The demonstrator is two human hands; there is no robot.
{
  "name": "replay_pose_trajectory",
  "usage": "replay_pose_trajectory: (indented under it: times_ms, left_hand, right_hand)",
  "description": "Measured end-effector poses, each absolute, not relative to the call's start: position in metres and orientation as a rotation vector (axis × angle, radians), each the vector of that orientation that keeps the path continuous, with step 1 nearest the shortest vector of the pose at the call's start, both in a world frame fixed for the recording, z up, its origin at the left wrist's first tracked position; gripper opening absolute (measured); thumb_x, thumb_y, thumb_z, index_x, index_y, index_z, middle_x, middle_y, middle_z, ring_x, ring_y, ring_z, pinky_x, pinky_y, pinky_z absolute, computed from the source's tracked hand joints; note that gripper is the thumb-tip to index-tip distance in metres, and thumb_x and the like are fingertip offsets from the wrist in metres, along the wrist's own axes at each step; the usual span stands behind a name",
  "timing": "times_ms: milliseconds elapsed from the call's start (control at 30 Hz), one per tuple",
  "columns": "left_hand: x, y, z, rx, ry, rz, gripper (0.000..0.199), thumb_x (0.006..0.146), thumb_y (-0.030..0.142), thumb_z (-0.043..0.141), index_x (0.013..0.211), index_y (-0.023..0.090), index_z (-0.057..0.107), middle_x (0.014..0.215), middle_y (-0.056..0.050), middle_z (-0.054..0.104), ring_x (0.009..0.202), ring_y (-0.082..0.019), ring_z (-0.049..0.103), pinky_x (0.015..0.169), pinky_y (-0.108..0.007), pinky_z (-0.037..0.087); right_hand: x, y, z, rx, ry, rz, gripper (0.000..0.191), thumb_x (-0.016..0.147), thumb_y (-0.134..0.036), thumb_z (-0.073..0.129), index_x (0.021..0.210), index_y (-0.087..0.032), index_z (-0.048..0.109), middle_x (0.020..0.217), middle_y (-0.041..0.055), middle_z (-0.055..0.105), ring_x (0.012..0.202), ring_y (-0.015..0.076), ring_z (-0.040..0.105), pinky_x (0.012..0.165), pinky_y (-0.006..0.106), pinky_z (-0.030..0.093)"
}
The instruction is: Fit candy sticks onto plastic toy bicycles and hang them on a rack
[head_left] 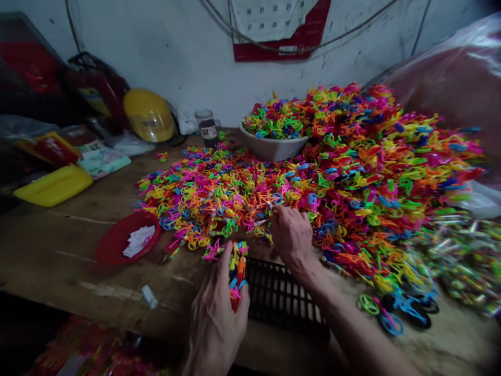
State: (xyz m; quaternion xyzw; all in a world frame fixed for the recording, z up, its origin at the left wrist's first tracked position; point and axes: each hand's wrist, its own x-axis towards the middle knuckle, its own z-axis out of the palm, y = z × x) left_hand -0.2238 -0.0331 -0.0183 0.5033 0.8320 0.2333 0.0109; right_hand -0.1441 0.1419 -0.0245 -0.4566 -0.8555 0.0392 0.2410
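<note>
My left hand [219, 308] is closed around a small stack of coloured plastic toy bicycles [237, 271], held upright near the table's front edge. My right hand [293, 235] reaches to the near edge of a big heap of the same toy bicycles [235, 193]. Its fingers are bent and closed, with the tips partly hidden behind the hand, so what they grip cannot be made out. Between and below the hands lies a black slotted tray [284, 292], partly covered by my right forearm.
A white bowl [270, 148] full of toy pieces stands at the back. A red plate [113, 244] with white paper slips lies left, near a yellow scoop-like thing [55, 185]. A yellow helmet [148, 115] and a dark jar [206, 128] stand by the wall. Wrapped pieces [465, 256] lie right.
</note>
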Motion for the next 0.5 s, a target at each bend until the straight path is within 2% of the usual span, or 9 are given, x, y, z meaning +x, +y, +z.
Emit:
replay_pose_trajectory:
  times_ms: [167,300,400,500]
  left_hand:
    - [-0.223,-0.031,-0.009,1.523,2.585,0.712,0.071,0.082,0.023,0.053,0.145,0.021,0.021,0.137,-0.011,0.049,0.117,-0.029,0.055,0.093,-0.044,0.051]
    - [-0.222,-0.03,-0.009,1.543,2.561,0.707,0.074,0.082,0.025,0.056,0.146,0.022,0.019,0.141,-0.009,0.045,0.125,-0.027,0.047,0.103,-0.042,0.044]
    - [-0.224,-0.032,-0.007,1.606,2.536,0.681,0.08,0.081,0.036,0.06,0.146,0.017,0.018,0.148,-0.013,0.033,0.134,-0.028,0.035,0.109,-0.045,0.036]
    - [-0.23,-0.032,0.002,1.666,2.548,0.636,0.083,0.081,0.05,0.058,0.145,0.013,0.022,0.151,-0.016,0.024,0.139,-0.031,0.023,0.112,-0.05,0.029]
  right_hand:
    - [-0.073,0.092,-0.035,-1.031,-2.601,0.208,0.013,0.091,-0.02,0.049,0.093,-0.023,0.061,0.085,0.0023,0.061,0.082,0.0188,0.05,0.078,0.033,0.03]
    - [-0.051,0.066,-0.057,-1.082,-2.665,0.385,0.018,0.091,-0.017,0.047,0.103,-0.023,0.058,0.098,0.0054,0.056,0.086,0.0192,0.048,0.075,0.032,0.033]
    - [-0.055,0.067,-0.063,-1.076,-2.698,0.35,0.023,0.089,-0.014,0.047,0.108,-0.021,0.057,0.104,0.0082,0.054,0.092,0.0214,0.047,0.079,0.034,0.035]
    - [-0.059,0.074,-0.061,-1.048,-2.748,0.304,0.023,0.087,-0.011,0.048,0.105,-0.02,0.059,0.102,0.0095,0.055,0.092,0.0231,0.047,0.079,0.036,0.036]
